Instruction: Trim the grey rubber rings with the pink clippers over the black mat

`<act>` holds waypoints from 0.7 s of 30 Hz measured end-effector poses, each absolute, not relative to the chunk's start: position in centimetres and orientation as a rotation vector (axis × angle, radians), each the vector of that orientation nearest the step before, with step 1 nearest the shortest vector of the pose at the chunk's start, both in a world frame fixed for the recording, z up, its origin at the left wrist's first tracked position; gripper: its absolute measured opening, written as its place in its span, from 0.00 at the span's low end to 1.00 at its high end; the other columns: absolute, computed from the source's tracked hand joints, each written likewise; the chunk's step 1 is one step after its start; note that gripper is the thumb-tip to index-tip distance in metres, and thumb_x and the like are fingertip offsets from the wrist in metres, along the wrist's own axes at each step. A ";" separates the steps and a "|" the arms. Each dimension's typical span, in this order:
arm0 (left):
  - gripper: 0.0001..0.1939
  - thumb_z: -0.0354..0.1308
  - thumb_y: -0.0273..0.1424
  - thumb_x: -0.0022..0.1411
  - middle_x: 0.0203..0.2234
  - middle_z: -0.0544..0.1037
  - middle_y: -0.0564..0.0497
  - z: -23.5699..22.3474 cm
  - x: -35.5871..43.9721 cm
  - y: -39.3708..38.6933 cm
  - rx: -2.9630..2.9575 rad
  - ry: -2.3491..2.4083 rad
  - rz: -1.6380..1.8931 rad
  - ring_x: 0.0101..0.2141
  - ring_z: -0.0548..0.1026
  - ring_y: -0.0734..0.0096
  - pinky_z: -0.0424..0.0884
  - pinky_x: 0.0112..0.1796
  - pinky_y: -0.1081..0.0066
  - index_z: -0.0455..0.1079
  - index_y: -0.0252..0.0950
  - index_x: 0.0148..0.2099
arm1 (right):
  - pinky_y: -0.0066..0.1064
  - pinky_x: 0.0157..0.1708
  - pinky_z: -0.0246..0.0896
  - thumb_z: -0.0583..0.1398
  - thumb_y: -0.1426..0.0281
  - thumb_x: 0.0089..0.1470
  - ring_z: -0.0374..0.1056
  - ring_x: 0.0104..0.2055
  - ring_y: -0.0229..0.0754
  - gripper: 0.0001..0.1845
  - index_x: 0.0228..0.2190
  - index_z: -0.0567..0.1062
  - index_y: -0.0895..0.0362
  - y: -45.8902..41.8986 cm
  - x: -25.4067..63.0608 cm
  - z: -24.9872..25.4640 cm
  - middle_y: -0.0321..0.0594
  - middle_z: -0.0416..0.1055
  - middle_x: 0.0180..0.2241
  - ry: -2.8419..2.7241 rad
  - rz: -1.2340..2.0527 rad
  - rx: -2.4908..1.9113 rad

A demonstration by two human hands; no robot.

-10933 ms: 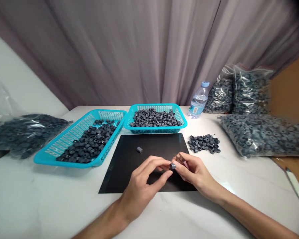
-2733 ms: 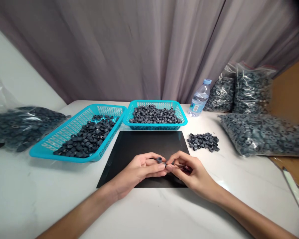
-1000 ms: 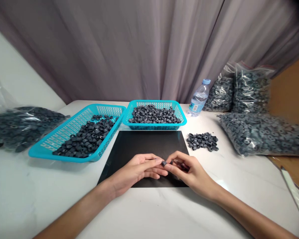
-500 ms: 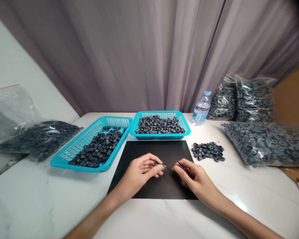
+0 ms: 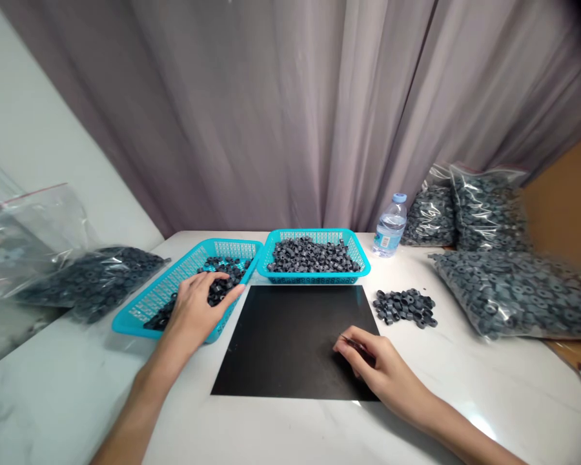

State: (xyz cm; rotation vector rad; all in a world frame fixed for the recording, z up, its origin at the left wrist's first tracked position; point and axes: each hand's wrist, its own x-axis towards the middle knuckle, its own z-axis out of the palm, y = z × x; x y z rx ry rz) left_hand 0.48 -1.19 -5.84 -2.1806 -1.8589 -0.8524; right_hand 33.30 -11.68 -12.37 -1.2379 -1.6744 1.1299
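My left hand (image 5: 196, 305) is over the left turquoise basket (image 5: 130, 323), fingers spread and thumb apart above the dark grey plastic rings (image 5: 223, 290) heaped in it. No ring shows between its fingers, though their tips are partly hidden. My right hand (image 5: 375, 358) rests at the right side of the black mat (image 5: 290, 342). Its fingers are closed round small nippers (image 5: 361, 349), which are mostly hidden in the palm. No ring lies on the mat.
Behind the mat stands another turquoise basket (image 5: 314, 278) of rings. A loose ring pile (image 5: 405, 306) lies right of the mat. Farther out are a water bottle (image 5: 390, 227), a bulging clear bag (image 5: 523, 294), upright bags (image 5: 489, 210) and a left bag (image 5: 111, 274).
My left hand has moved from above the mat to the left basket, and the small grey piece it held is no longer seen. My right hand keeps the nippers. The view has shifted.
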 end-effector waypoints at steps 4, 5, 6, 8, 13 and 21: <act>0.32 0.59 0.60 0.56 0.47 0.80 0.44 -6.0 1.6 -2.0 -2.212 -1.773 -0.700 0.53 0.72 0.44 0.67 0.55 0.51 0.73 0.40 0.51 | 0.28 0.27 0.51 0.54 0.55 0.67 0.59 0.27 0.37 0.18 0.33 0.72 0.56 -11.8 33.3 -12.5 0.32 0.63 0.25 -1.709 1.105 -1.233; 0.32 0.60 0.59 0.56 0.46 0.80 0.43 -6.0 1.7 -2.1 -2.203 -1.751 -0.684 0.53 0.73 0.44 0.68 0.54 0.51 0.73 0.40 0.50 | 0.28 0.27 0.51 0.54 0.56 0.68 0.59 0.27 0.37 0.18 0.33 0.72 0.56 -11.8 33.4 -12.5 0.32 0.63 0.25 -1.713 1.101 -1.234; 0.30 0.59 0.58 0.58 0.45 0.80 0.43 -6.0 1.8 -2.1 -2.189 -1.735 -0.689 0.51 0.74 0.44 0.69 0.53 0.51 0.73 0.39 0.50 | 0.28 0.27 0.51 0.54 0.56 0.68 0.59 0.26 0.37 0.18 0.33 0.72 0.56 -11.8 33.4 -12.5 0.32 0.63 0.24 -1.716 1.099 -1.237; 0.25 0.57 0.54 0.63 0.45 0.80 0.41 -5.8 2.1 -2.1 -2.163 -1.690 -0.761 0.50 0.75 0.45 0.69 0.53 0.51 0.73 0.37 0.46 | 0.28 0.27 0.50 0.53 0.56 0.68 0.59 0.26 0.37 0.18 0.33 0.72 0.56 -11.8 33.4 -12.6 0.32 0.63 0.24 -1.729 1.092 -1.236; 0.10 0.52 0.37 0.72 0.44 0.79 0.44 -5.5 4.3 -2.8 -2.148 -1.369 -1.119 0.48 0.75 0.57 0.68 0.56 0.59 0.71 0.37 0.43 | 0.28 0.27 0.50 0.53 0.59 0.68 0.58 0.26 0.37 0.17 0.32 0.71 0.56 -11.7 33.3 -12.7 0.32 0.64 0.25 -1.780 1.044 -1.217; 0.16 0.50 0.37 0.73 0.57 0.74 0.44 -4.8 12.1 1.3 -2.589 -1.593 -0.579 0.61 0.68 0.55 0.63 0.61 0.55 0.68 0.40 0.58 | 0.27 0.27 0.51 0.53 0.60 0.68 0.60 0.26 0.36 0.16 0.32 0.71 0.56 -11.3 32.7 -13.0 0.33 0.65 0.25 -1.840 0.985 -1.154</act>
